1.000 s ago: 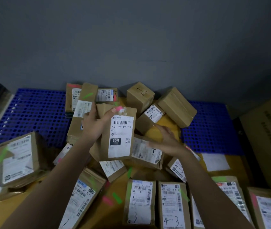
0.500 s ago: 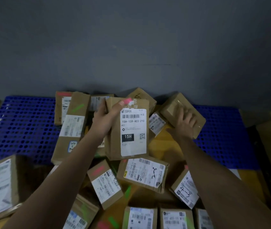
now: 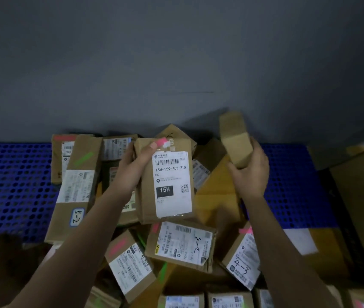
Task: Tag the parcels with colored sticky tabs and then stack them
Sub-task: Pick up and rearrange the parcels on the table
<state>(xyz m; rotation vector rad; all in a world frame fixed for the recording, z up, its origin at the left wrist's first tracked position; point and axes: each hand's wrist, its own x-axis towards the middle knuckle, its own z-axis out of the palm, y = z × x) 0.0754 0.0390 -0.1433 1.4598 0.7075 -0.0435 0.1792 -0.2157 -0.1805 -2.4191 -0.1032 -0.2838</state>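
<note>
My left hand [image 3: 130, 170] grips a flat brown parcel [image 3: 167, 183] upright by its left edge; it carries a white "15H" label and a pink sticky tab [image 3: 160, 142] at its top, under my thumb. Over at the right, my right hand [image 3: 251, 172] holds a plain brown box [image 3: 235, 138], lifted and tilted above the pile. Below both hands lie several labelled parcels, such as one marked "2-3" [image 3: 182, 245] and one marked "4-3" [image 3: 242, 261], some with pink or green tabs.
A blue perforated pallet [image 3: 10, 185] lies under the pile and runs to the grey wall [image 3: 176, 63]. A long parcel with a green tab [image 3: 76, 185] lies at the left. Large cardboard cartons [image 3: 363, 207] stand at the right edge.
My right hand took hold of the plain box at the back and lifted it up off the pile. The left hand kept holding the 15H parcel. The camera tilted upward.
</note>
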